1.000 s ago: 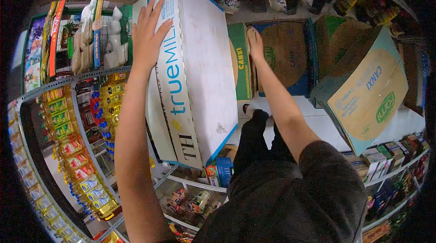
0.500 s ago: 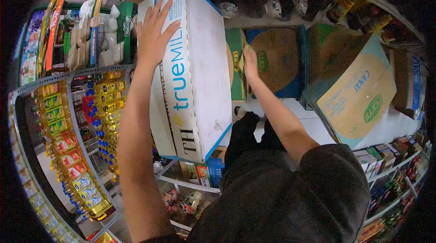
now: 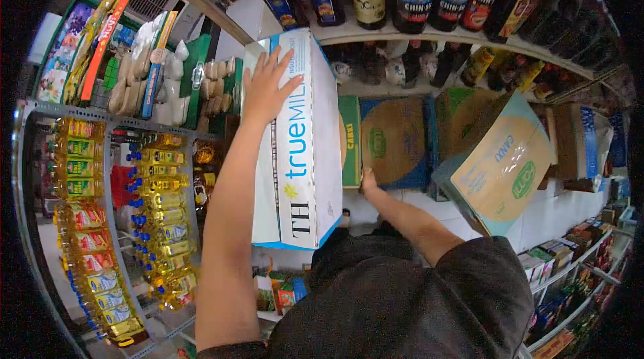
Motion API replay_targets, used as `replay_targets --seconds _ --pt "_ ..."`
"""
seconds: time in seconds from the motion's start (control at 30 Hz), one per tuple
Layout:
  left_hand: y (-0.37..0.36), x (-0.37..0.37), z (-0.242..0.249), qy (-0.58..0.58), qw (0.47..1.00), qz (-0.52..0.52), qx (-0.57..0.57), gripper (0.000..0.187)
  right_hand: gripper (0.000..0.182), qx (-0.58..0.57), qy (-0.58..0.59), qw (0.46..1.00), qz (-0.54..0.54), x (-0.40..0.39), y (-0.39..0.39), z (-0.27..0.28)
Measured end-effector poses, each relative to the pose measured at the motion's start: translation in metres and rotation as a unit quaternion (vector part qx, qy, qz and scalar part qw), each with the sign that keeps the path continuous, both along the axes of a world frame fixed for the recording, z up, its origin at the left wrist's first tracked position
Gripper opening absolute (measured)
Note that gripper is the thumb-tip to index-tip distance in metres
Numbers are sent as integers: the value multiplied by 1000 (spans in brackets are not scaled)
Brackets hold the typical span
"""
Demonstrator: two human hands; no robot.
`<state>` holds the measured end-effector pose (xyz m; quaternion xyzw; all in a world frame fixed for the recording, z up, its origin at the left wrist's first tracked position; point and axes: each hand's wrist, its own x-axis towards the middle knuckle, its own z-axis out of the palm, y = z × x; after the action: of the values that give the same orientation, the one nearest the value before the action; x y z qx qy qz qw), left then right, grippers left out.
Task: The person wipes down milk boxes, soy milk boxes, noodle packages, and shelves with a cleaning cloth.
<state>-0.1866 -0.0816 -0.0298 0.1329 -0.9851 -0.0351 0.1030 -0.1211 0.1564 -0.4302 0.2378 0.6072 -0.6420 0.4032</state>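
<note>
A white TH true MILK carton (image 3: 316,158) with blue edges stands in front of me, long side running away from my body. My left hand (image 3: 267,90) lies on its upper face near the far end, fingers spread. Right beside it is a green and yellow carton (image 3: 350,137) marked CANXI, partly hidden by the white one. At its near lower corner is my right hand (image 3: 369,183), with the thumb up along the edge and the other fingers bent and mostly hidden.
A brown carton (image 3: 396,137) stands beyond my right hand, and a tilted CANXI carton (image 3: 513,158) leans to its right. Sauce bottles (image 3: 412,7) line the shelf above. Oil bottles (image 3: 164,204) fill racks at left. Small packets (image 3: 577,245) sit on low shelves at right.
My view has tilted up, showing more sauce bottles. The white carton and my left hand sit further right in view. My right hand has slid from the green carton's side to its near corner.
</note>
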Motion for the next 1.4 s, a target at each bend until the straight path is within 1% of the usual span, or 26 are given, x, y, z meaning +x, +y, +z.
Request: replay_targets --seconds 0.03,0.07,0.13,0.17,0.27,0.3,0.33,0.37,0.43,0.47,0.5,0.53,0.57,0.63,0.67,0.7,0.77,0.87,0.9,1.0,1.07,1.13,1.2,1.23,1.3,1.4 --pt "1 0 0 14 1000 -1 1 57 45 -37 -23 998 -40 3 2 42" --pt "2 2 0 12 1000 3 7 57 45 -37 -10 998 -41 4 0 48" --pt "1 2 -1 21 1000 4 23 57 44 61 -70 994 -51 0 -6 63" --pt "1 1 -2 31 999 1 25 57 44 61 -60 995 -54 0 -6 70" --pt "-4 1 -11 37 999 5 21 47 40 58 40 997 -35 4 0 139" --pt "-4 2 -8 46 999 6 24 47 36 -16 138 988 -71 6 -1 167" --pt "-2 3 -6 55 996 11 74 45 32 -91 233 963 -104 10 -2 197" --pt "-1 4 -4 63 990 15 124 44 32 -89 239 961 -102 14 -7 231" --pt "-6 3 -10 90 984 14 152 44 28 -188 291 935 -75 17 -16 299" --pt "-9 2 -11 97 981 11 165 44 28 -186 296 934 -77 17 -19 326" --pt "-11 2 -13 105 979 6 177 44 29 -123 449 885 -2 15 -21 350" --pt "-12 4 -13 110 978 -2 178 44 31 -54 588 804 71 16 -22 365" --pt "-13 5 -13 115 972 1 203 45 31 -49 594 801 63 20 -18 373" --pt "-18 -3 -17 136 966 -3 220 47 44 52 709 685 160 24 -6 385" --pt "-20 -5 -23 151 965 -5 216 48 48 59 732 646 209 30 -1 387" --pt "-21 -8 -26 149 962 -7 227 48 45 75 750 616 231 41 2 399" --pt "-21 -7 -23 143 959 -8 246 49 41 84 747 585 304 51 3 410" --pt "-24 -6 -26 151 961 -34 230 50 36 85 754 566 323 45 -7 413" --pt "-22 -4 -18 135 959 -27 247 50 36 101 753 569 313 39 -13 415" --pt "-25 -8 -22 146 946 -38 288 54 28 105 782 535 302 12 -37 415" --pt "-25 -9 -23 140 950 -36 276 57 22 138 828 469 275 -18 -56 402" --pt "-21 -6 -16 139 946 -49 289 57 20 158 817 487 264 -45 -76 405" --pt "-28 -8 -22 129 953 -60 266 52 19 171 845 456 221 -89 -108 388" --pt "-29 -12 -26 129 953 -70 264 52 19 205 834 464 216 -104 -119 389" --pt "-30 -17 -33 202 936 -53 285 49 20 244 821 474 203 -118 -140 392" --pt "-36 -24 -36 248 908 -60 334 50 21 360 764 504 179 -113 -158 396"
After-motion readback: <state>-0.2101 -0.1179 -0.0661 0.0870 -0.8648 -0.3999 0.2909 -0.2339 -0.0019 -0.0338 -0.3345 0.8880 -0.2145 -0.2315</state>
